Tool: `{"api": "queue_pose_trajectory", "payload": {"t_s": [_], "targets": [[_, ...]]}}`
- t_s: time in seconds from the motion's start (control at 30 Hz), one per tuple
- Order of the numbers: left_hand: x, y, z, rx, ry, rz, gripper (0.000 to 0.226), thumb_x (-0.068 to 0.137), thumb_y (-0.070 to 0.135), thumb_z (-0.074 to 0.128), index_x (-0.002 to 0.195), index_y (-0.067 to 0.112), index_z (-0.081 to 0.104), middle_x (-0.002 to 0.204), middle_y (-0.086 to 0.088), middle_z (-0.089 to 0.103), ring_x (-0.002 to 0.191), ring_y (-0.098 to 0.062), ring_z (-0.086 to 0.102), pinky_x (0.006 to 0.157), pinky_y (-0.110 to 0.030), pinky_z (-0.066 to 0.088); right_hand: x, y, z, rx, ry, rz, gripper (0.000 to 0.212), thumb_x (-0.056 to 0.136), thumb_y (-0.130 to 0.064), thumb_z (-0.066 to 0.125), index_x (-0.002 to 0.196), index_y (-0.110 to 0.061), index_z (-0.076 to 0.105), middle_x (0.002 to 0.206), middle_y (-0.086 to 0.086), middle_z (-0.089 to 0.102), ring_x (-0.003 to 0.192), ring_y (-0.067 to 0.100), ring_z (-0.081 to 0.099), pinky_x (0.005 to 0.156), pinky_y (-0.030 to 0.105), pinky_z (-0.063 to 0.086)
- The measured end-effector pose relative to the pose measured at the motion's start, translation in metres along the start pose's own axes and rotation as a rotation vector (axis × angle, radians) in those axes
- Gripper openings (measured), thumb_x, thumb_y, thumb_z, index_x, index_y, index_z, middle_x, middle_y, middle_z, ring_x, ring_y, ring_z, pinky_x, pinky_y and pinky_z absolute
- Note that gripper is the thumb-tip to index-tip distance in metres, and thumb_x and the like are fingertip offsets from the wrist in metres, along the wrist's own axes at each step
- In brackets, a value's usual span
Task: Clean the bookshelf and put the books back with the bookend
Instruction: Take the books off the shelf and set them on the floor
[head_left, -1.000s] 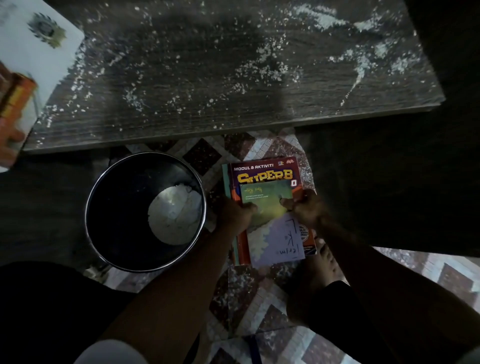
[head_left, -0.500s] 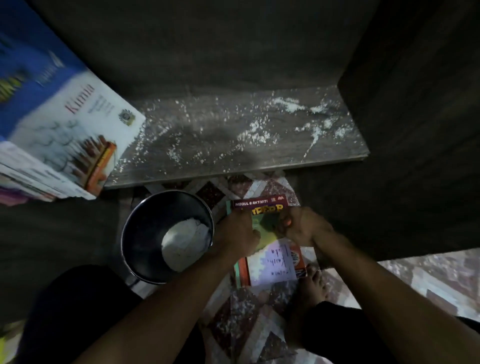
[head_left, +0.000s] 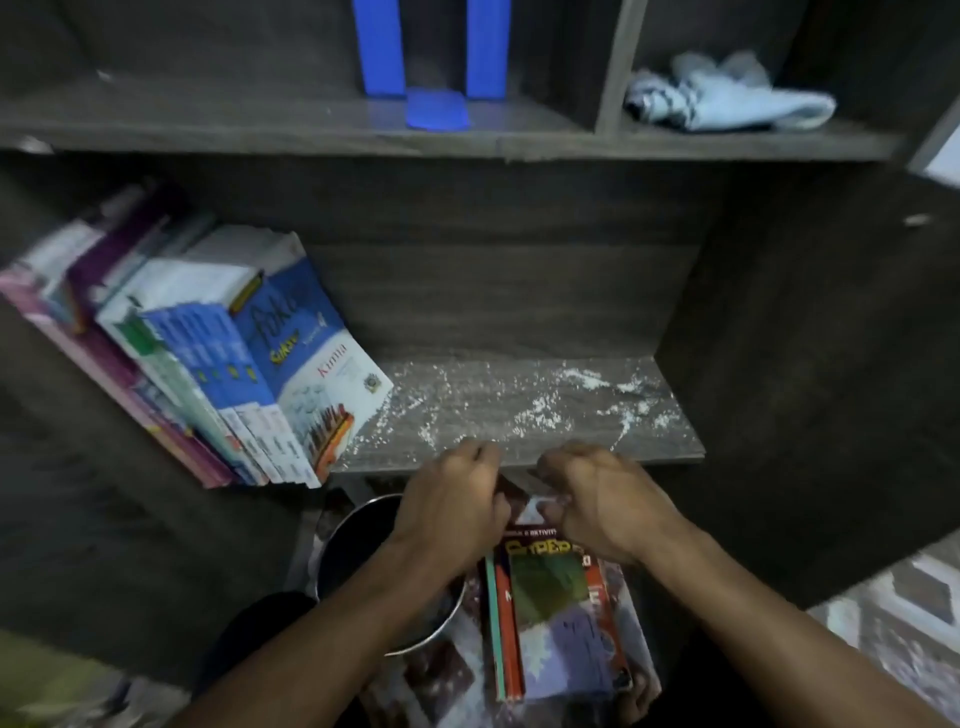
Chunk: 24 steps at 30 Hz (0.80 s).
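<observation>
Nearest: both forearms reach in from the bottom edge. On the patterned tile floor (head_left: 914, 597) lies a flat stack of books (head_left: 558, 623): an orange-red cover with yellow lettering, and a green and pale booklet on top. Just left of the stack, touching or nearly so, sits a round metal pot (head_left: 363, 540), partly hidden by the left forearm.

Left hand (head_left: 452, 501) and right hand (head_left: 597, 499) hover side by side above the far end of the floor stack, just in front of the lower shelf's front edge and close together without touching. Both have fingers curled in toward the palm. Nothing shows in either grip, though the frame is blurred. Neither hand touches the books.

Next out: the lower shelf board (head_left: 519, 415), dark woodgrain, with white powder (head_left: 587, 376) scattered across its bare right part. On its left part a row of books (head_left: 291, 364) leans to the left, with a blue and white cover facing out at the right end, its bottom corner at the edge of the powder.

Farthest: the upper shelf board (head_left: 260, 124). The blue bookend (head_left: 436, 109) stands upright on it, left of a vertical divider, with its flat tongue pointing toward the near side. Right of the divider, in the next compartment, a crumpled light blue cloth (head_left: 727, 98) lies on the board.
</observation>
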<state>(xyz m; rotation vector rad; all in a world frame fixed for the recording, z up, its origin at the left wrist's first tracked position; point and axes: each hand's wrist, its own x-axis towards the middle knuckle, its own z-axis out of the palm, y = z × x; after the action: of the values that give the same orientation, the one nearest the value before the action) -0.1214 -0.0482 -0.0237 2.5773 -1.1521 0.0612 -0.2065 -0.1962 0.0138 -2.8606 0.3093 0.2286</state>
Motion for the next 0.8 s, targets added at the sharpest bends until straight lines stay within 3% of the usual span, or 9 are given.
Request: {"api": "queue_pose_trajectory", "payload": {"t_s": [0.2, 0.43, 0.57, 0.8], "targets": [[-0.016, -0.029, -0.064, 0.097, 0.150, -0.042, 0.036, 0.088, 0.030, 0.052, 0.122, 0.020, 0.051, 0.120, 0.000, 0.055, 0.108, -0.023, 0.056, 0.091, -0.035, 0.043, 0.010, -0.054, -0.037, -0.069, 0.142, -0.178, 0.043, 0.094, -0.041, 0.058, 0.134, -0.026, 0.051, 0.139, -0.004, 0.053, 0.126, 0.019, 0.050, 0.107, 0.038, 0.039], [-0.033, -0.075, -0.108, 0.186, 0.337, -0.096, 0.032, 0.073, 0.023, 0.068, 0.103, 0.014, 0.064, 0.098, -0.001, 0.064, 0.089, -0.023, 0.062, 0.078, -0.036, 0.051, 0.036, -0.110, -0.063, -0.154, 0.253, -0.362, 0.046, 0.094, -0.043, 0.054, 0.137, -0.029, 0.047, 0.143, -0.009, 0.046, 0.131, 0.017, 0.040, 0.105, 0.037, 0.032], [-0.039, -0.095, -0.125, 0.219, 0.425, -0.130, 0.038, 0.073, 0.023, 0.071, 0.109, 0.014, 0.062, 0.107, -0.003, 0.062, 0.101, -0.023, 0.059, 0.088, -0.037, 0.050, 0.054, -0.141, -0.072, -0.166, 0.280, -0.437, 0.045, 0.094, -0.042, 0.054, 0.135, -0.027, 0.047, 0.144, -0.010, 0.044, 0.130, 0.017, 0.040, 0.104, 0.036, 0.032], [-0.038, -0.135, -0.140, 0.255, 0.483, -0.253, 0.048, 0.074, 0.020, 0.071, 0.120, 0.010, 0.060, 0.127, -0.010, 0.056, 0.126, -0.032, 0.049, 0.106, -0.044, 0.043, 0.099, -0.184, -0.077, -0.099, 0.313, -0.532, 0.054, 0.089, -0.035, 0.062, 0.139, -0.020, 0.046, 0.145, -0.003, 0.046, 0.137, 0.019, 0.037, 0.115, 0.042, 0.028]]}}
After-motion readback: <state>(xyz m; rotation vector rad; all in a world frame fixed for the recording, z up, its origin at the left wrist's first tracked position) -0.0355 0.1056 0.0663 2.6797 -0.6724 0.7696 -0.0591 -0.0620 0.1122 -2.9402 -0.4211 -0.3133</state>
